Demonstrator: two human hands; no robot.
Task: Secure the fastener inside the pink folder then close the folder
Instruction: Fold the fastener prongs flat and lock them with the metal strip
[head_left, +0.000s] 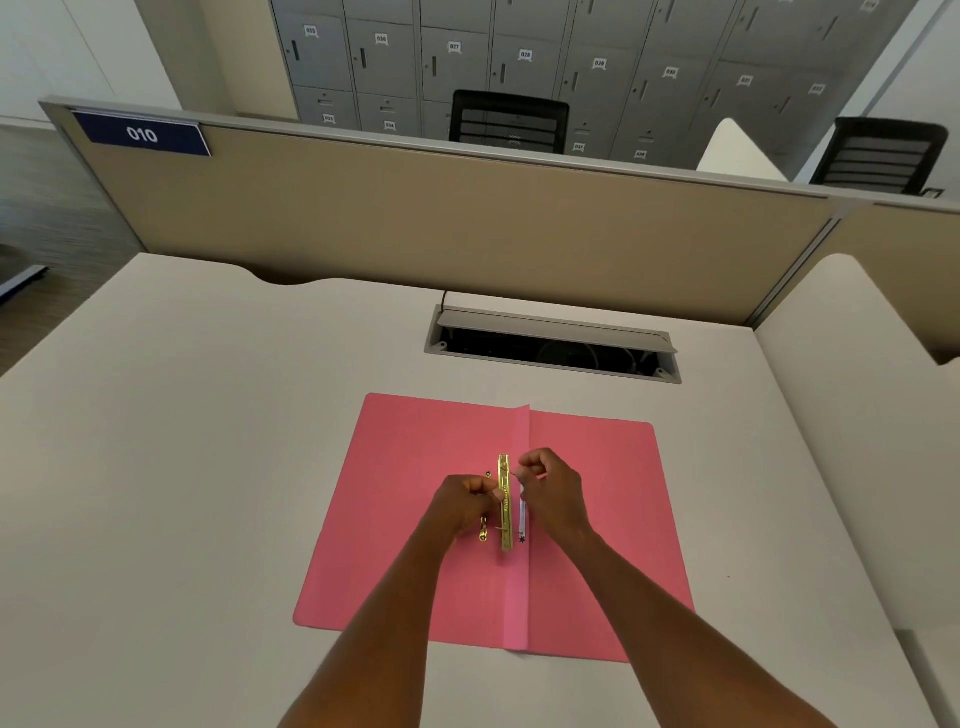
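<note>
Bare forearms reach in from the desk's near edge to a pink folder (415, 499) lying open and flat on the white desk (182, 441), nearer that edge than the far one. Left hand (462, 506) is curled, fingers pinched on the gold fastener (505, 501) standing by the folder's centre crease. Right hand (553, 491), just beside it, is also curled, fingertips nipping a thin piece at the fastener's top; what exactly, I cannot tell. Toward the far edge sits an open cable hatch (553, 345). Behind runs a beige partition (441, 218) with a blue "010" sign (141, 134) at left, then black chairs (509, 120) and grey lockers (519, 57).
</note>
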